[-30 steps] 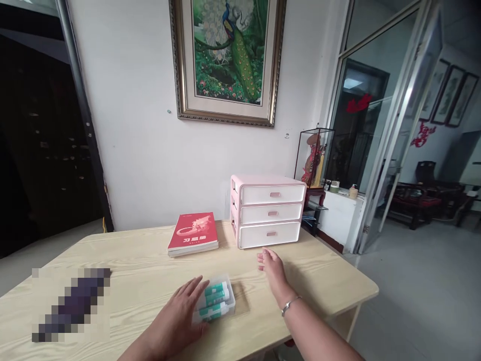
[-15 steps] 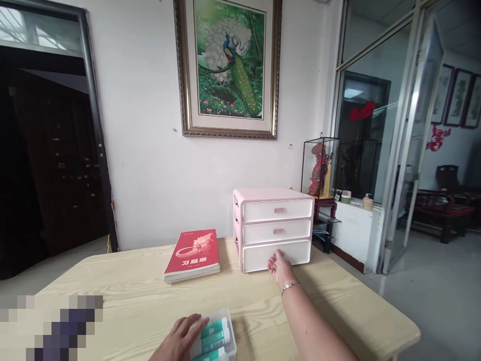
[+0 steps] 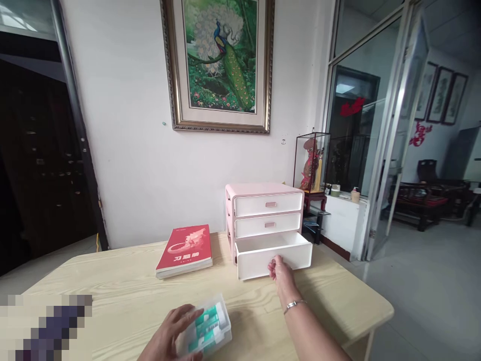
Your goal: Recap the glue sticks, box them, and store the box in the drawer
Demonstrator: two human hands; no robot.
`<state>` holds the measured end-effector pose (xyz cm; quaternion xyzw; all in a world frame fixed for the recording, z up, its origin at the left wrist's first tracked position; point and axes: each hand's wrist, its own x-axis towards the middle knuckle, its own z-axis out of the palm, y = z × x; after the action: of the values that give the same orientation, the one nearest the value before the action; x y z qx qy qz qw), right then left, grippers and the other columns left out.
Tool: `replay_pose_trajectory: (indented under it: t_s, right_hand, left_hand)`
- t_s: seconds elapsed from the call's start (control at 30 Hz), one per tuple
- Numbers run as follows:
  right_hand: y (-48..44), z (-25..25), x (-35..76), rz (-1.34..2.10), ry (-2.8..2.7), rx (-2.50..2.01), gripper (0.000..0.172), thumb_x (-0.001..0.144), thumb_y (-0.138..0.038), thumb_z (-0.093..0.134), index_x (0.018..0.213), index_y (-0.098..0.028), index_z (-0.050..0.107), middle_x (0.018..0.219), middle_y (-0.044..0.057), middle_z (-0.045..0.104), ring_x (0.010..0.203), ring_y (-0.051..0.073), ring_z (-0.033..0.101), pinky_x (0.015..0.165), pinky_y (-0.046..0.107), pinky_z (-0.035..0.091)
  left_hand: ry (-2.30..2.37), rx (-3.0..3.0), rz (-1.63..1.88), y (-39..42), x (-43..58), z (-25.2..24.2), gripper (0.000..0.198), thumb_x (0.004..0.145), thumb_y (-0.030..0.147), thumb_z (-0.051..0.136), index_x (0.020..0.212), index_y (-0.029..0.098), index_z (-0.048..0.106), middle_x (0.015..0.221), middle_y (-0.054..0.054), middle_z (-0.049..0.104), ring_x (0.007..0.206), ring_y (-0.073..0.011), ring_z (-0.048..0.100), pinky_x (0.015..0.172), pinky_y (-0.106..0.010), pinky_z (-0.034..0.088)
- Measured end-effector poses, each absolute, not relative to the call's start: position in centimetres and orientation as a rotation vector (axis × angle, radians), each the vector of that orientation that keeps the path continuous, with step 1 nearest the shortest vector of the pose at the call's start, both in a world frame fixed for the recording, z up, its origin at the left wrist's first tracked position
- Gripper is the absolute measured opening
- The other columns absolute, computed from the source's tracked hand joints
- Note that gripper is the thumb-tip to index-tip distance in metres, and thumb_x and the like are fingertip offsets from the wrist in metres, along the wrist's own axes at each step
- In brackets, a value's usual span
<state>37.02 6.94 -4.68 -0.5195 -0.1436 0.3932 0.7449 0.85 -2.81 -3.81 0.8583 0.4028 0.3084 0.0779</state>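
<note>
A pink desktop organizer point(image 3: 263, 188) with white drawer fronts stands on the wooden table. Its bottom drawer point(image 3: 251, 265) is pulled partway out, and the visible part of its inside looks bare. My right hand point(image 3: 280, 272) has its fingers curled at the middle of that drawer's front, where the handle is hidden. At the near edge, my left hand point(image 3: 176, 328) grips a translucent plastic box point(image 3: 226, 321) from its left side. Inside the box lie several green-and-white tubes or sticks point(image 3: 208, 323), partly covered by my fingers.
A red-covered book point(image 3: 186, 248) lies left of the organizer on the wooden table point(image 3: 124, 281). Behind are a white wall and a framed peacock picture point(image 3: 221, 60). A glass case with a figurine point(image 3: 311, 165) stands beyond the table at right.
The bottom drawer has slid out toward me, drawn by my right hand. With my left hand on it, the plastic box has shifted and tilted slightly. The camera view has turned a little right.
</note>
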Motion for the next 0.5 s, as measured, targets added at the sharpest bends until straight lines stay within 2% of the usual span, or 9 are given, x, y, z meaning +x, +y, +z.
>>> replay_pose_trajectory:
  t_s: [0.13, 0.33, 0.5]
  right_hand:
    - [3.5, -5.1, 37.2, 0.838, -0.319, -1.171, 0.022, 0.068, -0.038, 0.065, 0.068, -0.017, 0.057, 0.056, -0.001, 0.062, 0.055, 0.012, 0.060, 0.043, 0.017, 0.038]
    - [1.1, -5.8, 36.8, 0.765, -0.342, -1.178, 0.021, 0.070, -0.038, 0.064, 0.071, -0.018, 0.057, 0.062, 0.000, 0.064, 0.061, 0.014, 0.062, 0.046, 0.019, 0.038]
    - [1.4, -6.7, 36.8, 0.739, -0.374, -1.189, 0.025, 0.072, -0.042, 0.065, 0.074, -0.018, 0.058, 0.065, 0.001, 0.066, 0.064, 0.016, 0.064, 0.048, 0.022, 0.041]
  left_hand:
    - [1.236, 2.290, 0.934, -3.0, 2.5, 0.5, 0.058, 0.075, 0.048, 0.071, 0.129, 0.030, 0.065, 0.136, -0.009, 0.059, 0.126, -0.0324, 0.055, 0.105, -0.042, 0.048]
    - [1.101, 2.046, 0.900, -2.7, 8.6, 9.5, 0.068, 0.071, 0.053, 0.075, 0.132, 0.025, 0.062, 0.145, -0.012, 0.049, 0.126, -0.0349, 0.053, 0.097, -0.041, 0.052]
    - [1.003, 2.043, 0.803, 0.5, 14.5, 12.8, 0.069, 0.070, 0.046, 0.077, 0.132, 0.021, 0.060, 0.140, -0.014, 0.054, 0.118, -0.0332, 0.058, 0.090, -0.039, 0.053]
